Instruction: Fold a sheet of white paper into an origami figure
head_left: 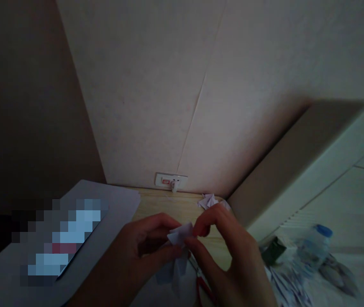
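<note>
Between my two hands is a small piece of folded white paper (pixel 182 233), with flaps standing up. My left hand (pixel 148 245) pinches it from the left, thumb in front and fingers behind. At its right edge my right hand (pixel 233 251) is closed, thumb and forefinger together on the paper. Below my fingers, more pale paper hangs or lies in shadow, and I cannot tell whether it is the same piece. A red-handled tool (pixel 203 288), its kind partly hidden, lies under my right hand.
Folded paper pieces (pixel 209 200) lie by the wall on the wooden tabletop (pixel 156 207). White sheets (pixel 121 198) and a blurred-out device lie left. A wall socket (pixel 171 181) holds a plug. At right are a blue-lidded jar (pixel 314 245), a green packet (pixel 273 251) and more paper pieces.
</note>
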The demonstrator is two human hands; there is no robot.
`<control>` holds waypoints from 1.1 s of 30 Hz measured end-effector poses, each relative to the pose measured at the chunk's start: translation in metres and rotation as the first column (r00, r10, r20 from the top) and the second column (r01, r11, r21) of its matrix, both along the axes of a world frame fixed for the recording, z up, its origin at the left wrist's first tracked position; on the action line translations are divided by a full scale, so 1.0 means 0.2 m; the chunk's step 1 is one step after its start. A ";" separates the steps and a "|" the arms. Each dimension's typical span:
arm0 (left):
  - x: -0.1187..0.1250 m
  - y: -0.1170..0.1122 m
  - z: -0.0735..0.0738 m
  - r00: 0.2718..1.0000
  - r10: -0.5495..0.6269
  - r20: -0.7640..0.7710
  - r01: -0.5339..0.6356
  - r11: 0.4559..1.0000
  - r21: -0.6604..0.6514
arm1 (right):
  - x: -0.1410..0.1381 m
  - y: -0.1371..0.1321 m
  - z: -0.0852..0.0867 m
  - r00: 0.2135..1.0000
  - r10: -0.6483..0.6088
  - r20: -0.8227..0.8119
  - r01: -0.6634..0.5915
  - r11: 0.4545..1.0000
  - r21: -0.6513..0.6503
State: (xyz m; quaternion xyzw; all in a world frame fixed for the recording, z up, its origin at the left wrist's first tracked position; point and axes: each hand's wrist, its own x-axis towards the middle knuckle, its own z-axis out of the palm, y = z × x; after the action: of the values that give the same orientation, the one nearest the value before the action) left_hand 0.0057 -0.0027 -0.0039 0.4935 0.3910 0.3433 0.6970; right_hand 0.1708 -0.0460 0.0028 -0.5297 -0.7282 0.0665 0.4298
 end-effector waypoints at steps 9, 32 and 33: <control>-0.03 0.00 -0.01 0.992 0.122 -0.036 -0.123 0.992 -0.020 | 0.02 -0.01 0.02 0.997 -0.031 -0.068 0.029 0.999 -0.035; 0.00 0.07 -0.03 0.993 0.037 0.109 -0.050 0.991 0.124 | -0.02 0.04 -0.01 0.977 -0.083 -0.197 0.094 0.994 0.050; 0.00 0.07 -0.03 0.991 0.033 0.126 -0.050 0.991 0.127 | -0.02 0.04 -0.01 0.975 -0.089 -0.205 0.103 0.993 0.060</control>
State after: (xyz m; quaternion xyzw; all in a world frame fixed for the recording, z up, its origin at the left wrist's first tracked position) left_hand 0.0050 0.0111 -0.0106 0.5074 0.3341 0.4124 0.6789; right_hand 0.1660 -0.0377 0.0011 -0.5395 -0.6562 0.0733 0.5224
